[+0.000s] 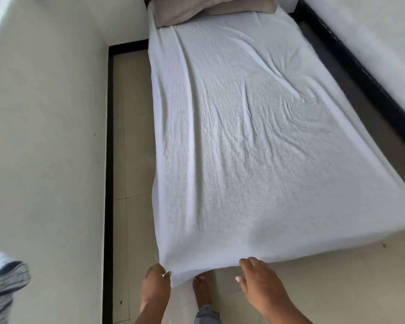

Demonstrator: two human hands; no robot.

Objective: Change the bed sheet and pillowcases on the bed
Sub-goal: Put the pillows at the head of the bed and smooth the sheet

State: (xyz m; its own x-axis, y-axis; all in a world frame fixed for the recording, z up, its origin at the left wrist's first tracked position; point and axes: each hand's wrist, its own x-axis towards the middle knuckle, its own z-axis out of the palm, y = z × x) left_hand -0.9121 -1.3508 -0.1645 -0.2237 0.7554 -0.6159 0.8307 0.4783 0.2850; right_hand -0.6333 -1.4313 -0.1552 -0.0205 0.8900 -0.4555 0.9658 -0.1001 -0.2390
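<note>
Along the near edge of the white bed sheet (243,136), the left hand (155,280) pinches the left corner while the right hand (260,281) rests on the hem, fingers relaxed and gripping nothing; the sheet lies wrinkled and spread out, reaching two beige pillows (197,10) at the far end

Pale cream walls (45,113) close in a narrow room, each edged at the base with black skirting (108,160). The floor (131,127) is laid with glossy beige tiles, lightly marked. Bright light washes the upper left corner, its source out of view.
</note>
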